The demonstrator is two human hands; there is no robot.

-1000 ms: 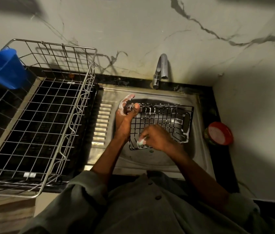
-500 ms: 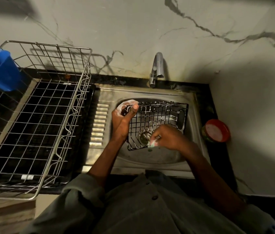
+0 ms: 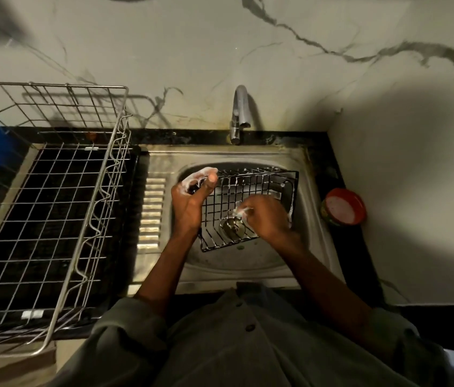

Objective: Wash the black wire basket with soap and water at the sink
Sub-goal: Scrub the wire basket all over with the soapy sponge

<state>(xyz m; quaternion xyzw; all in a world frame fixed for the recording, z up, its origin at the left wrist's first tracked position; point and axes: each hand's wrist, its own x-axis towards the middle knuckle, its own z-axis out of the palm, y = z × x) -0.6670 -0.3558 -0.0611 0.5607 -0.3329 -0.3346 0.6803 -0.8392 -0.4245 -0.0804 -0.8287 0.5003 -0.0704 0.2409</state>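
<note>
The right hand [image 3: 269, 216] has slid its soapy scrubber up the wires, closer to the middle. The left hand [image 3: 192, 201] still grips the corner of the black wire basket [image 3: 250, 191], tilted in the sink [image 3: 312, 247]. Soaping goes on; rinsing comes later.

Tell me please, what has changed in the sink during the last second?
The right hand, scrubbing with something soapy, moved from the near left corner of the black wire basket toward its middle, above the drain. The left hand still grips the basket's far left corner. The tap remains off.
</note>
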